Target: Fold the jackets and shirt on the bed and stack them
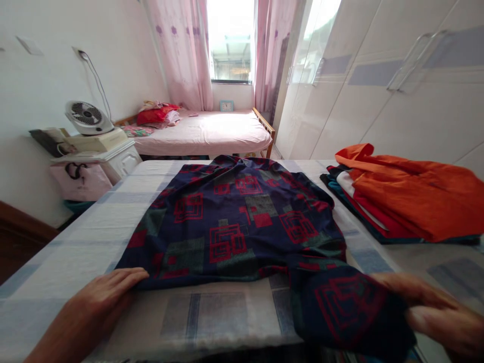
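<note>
A dark navy long-sleeved shirt (260, 212) with red and green-grey square patterns lies spread on the bed (212, 312). At its near left corner, my left hand (109, 290) has closed fingers on the edge of the cloth; the thumb is mostly hidden. My right hand (442, 312) grips the sleeve (348, 307) at the near right and holds it out from the shirt's body. The raised part of the sleeve is slightly blurred and hides some of the right fingers.
A stack of folded clothes, topped by an orange garment (412, 186), sits on the bed at the right. White wardrobes (378, 75) line the right wall. A fan (88, 117) stands on a cabinet at left. Beyond is a second bed (212, 131) below the window.
</note>
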`<state>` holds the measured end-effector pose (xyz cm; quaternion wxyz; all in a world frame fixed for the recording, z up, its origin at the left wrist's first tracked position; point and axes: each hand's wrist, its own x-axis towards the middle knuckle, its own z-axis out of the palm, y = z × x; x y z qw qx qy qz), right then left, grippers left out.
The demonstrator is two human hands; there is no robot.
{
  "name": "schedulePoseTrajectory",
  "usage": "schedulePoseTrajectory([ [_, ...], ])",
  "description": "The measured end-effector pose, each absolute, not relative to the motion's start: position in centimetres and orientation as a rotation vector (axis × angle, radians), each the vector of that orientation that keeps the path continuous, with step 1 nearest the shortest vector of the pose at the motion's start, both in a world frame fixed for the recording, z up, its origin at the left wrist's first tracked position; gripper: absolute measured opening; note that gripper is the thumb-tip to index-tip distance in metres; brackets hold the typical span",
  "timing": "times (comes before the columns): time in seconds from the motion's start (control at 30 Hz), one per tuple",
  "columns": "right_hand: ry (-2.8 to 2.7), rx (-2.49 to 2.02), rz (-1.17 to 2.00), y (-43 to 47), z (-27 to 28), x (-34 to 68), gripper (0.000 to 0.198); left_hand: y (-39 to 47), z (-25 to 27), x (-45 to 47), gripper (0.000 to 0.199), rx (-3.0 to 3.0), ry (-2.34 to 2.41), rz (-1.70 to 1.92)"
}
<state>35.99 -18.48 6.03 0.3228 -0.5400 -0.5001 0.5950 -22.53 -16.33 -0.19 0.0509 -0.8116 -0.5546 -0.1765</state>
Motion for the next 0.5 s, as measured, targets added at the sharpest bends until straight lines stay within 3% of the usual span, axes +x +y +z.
schedulePoseTrajectory([
  [0.17, -1.063, -1.263, 1.154, -7.6, 12.6, 31.6, 0.016, -10.2, 4.5, -22.1, 0.038, -2.469, -2.346, -0.812],
  [0.27, -1.169, -1.300, 0.892, -0.1, 14.4, 30.0, 0.023, -6.0, 7.3, -20.6, 0.052, -2.280, -2.662, -1.199],
  [0.37, -1.300, -1.567, 0.667, 3.6, 12.4, 30.8, 0.039, -3.9, 7.5, -20.3, 0.065, -1.929, -2.930, -1.498],
  [0.5, -1.343, -1.757, 0.610, 0.4, 6.7, 32.7, 0.047, -4.6, 4.4, -22.1, 0.069, -1.605, -3.194, -1.522],
])
